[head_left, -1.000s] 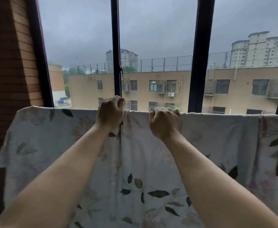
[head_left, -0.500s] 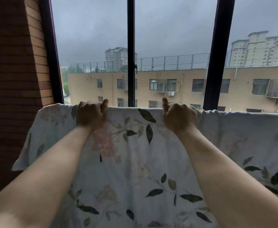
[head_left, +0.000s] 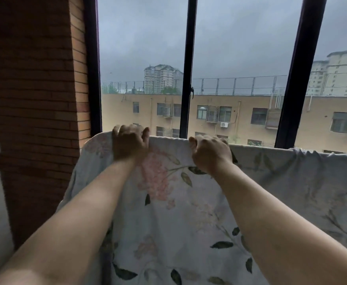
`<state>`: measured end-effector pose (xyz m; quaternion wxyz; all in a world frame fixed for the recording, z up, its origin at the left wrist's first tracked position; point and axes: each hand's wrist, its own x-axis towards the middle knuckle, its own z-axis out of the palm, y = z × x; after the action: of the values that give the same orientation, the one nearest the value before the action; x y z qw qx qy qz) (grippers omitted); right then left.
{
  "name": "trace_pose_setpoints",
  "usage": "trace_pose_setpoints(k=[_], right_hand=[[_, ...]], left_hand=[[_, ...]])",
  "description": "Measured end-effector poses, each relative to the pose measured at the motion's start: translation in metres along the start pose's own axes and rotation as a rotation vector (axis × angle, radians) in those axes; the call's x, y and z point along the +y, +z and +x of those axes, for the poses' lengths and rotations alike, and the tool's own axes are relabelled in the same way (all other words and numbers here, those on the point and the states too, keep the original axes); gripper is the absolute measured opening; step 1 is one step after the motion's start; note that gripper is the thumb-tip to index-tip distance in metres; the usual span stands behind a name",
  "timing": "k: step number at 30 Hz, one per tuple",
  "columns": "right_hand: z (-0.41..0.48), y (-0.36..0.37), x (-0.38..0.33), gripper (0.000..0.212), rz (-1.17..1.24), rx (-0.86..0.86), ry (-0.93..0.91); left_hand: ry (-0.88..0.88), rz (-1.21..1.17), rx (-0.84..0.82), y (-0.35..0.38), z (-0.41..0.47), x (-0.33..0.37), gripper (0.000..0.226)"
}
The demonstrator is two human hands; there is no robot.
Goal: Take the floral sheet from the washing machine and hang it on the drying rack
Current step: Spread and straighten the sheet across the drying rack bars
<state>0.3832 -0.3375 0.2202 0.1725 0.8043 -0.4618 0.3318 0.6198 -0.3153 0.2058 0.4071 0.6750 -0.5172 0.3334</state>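
Both hands grip top fold of floral sheet (head_left: 189, 212), left hand (head_left: 130, 144) nr its left end, right hand (head_left: 210, 154) beside it, fabric draping below, window (head_left: 240, 68) beyond.

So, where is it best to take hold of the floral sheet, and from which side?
Probably the top fold of the floral sheet, gripped from the near side, reaching over the edge, as the left hand and right hand do. It is the only firm, straight line; below, the cloth hangs loose.
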Motion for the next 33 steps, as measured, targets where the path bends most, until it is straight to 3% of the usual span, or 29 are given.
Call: trace_pose_setpoints(k=[4, 7, 11, 16, 24, 26, 30, 33], right_hand=[[-0.005, 0.006, -0.003, 0.059, -0.092, 0.099, 0.034], [0.0, 0.003, -0.009, 0.068, -0.122, 0.037, 0.088], [0.003, 0.005, -0.017, 0.068, -0.113, 0.021, 0.108], [0.001, 0.007, -0.019, 0.069, -0.136, 0.061, 0.135], [0.001, 0.011, -0.022, 0.068, -0.173, 0.103, 0.137], [0.0, 0.011, -0.018, 0.066, -0.171, 0.111, 0.142], [0.002, 0.008, -0.014, 0.064, -0.092, 0.099, 0.123], [0.0, -0.004, -0.005, 0.055, 0.055, 0.087, 0.113]], left_hand=[[-0.516, -0.196, -0.046, -0.007, 0.006, -0.073, 0.042], [-0.71, -0.459, -0.097, -0.011, 0.006, -0.107, 0.036], [-0.689, -0.47, -0.172, -0.021, -0.005, -0.133, 0.038], [-0.388, -0.236, -0.115, -0.038, -0.01, -0.158, 0.019], [-0.671, -0.004, -0.117, -0.034, 0.013, -0.169, 0.031], [-0.549, -0.029, -0.063, -0.03, 0.023, -0.144, 0.036], [-0.082, -0.206, 0.069, -0.025, 0.032, -0.048, 0.036], [0.184, -0.346, 0.012, -0.013, 0.02, 0.039, 0.025]])
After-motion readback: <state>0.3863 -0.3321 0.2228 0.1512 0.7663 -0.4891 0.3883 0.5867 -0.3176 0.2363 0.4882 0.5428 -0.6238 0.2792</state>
